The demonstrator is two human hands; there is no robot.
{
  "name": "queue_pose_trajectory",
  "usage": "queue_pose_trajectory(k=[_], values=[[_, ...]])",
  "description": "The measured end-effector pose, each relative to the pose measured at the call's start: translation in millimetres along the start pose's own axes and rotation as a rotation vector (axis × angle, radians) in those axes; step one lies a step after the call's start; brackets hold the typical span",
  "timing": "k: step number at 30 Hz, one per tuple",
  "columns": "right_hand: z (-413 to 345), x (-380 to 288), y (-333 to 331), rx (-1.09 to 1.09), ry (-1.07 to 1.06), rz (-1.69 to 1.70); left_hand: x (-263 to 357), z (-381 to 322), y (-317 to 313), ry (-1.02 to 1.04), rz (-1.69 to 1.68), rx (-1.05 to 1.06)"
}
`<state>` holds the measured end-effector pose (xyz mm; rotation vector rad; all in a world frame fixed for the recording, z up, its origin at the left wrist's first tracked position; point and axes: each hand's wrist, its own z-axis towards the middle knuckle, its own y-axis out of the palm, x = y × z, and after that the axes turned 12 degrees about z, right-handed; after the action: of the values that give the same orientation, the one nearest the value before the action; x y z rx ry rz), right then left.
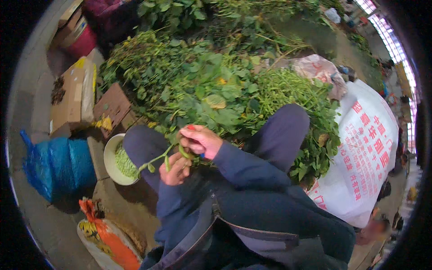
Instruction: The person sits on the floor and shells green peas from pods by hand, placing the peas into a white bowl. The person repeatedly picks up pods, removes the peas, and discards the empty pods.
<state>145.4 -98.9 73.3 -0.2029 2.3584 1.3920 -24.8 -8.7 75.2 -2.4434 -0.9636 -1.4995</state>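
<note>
Above my lap, both hands are at a green bean stem (158, 157) with a few plump pods, likely soybean. My left hand (176, 169) has its fingers curled up against the stem and pods. From the other side my right hand (203, 141) pinches the stem's upper end, and a green pod (184, 152) lies between the hands. Something small and red (191, 127) shows at my right thumb; what it is I cannot tell. Beside my left knee stands a pale round bucket (109, 157) holding shelled green beans (125, 161).
A large heap of leafy bean plants (202, 84) spreads before my knees. On the right lies a white woven sack (366, 145) with red printing. Leftward are a cardboard box (69, 96), a brown block (113, 104), a full blue plastic bag (64, 165) and an orange-and-white sack (111, 239).
</note>
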Motion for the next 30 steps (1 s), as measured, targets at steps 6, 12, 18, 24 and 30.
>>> queue_pose_trajectory(k=[6, 12, 18, 24, 30], values=[[-93, -124, 44, 0.064, -0.710, -0.145, -41, 7, -142, 0.448, -0.133, -0.153], [-210, -270, -60, 0.359, -1.174, -0.202, 3, 30, -249, 0.292, -0.012, 0.592], [-277, -293, -288, 0.736, -0.680, -0.157, -79, 132, -414, 0.138, 0.648, 0.628], [-205, -277, -130, 0.669, -0.604, -0.754, 37, 114, -312, 0.898, 1.588, 0.677], [-21, -306, -92, 0.448, -0.553, -1.429, 80, 164, -56, 0.578, 0.614, 0.299]])
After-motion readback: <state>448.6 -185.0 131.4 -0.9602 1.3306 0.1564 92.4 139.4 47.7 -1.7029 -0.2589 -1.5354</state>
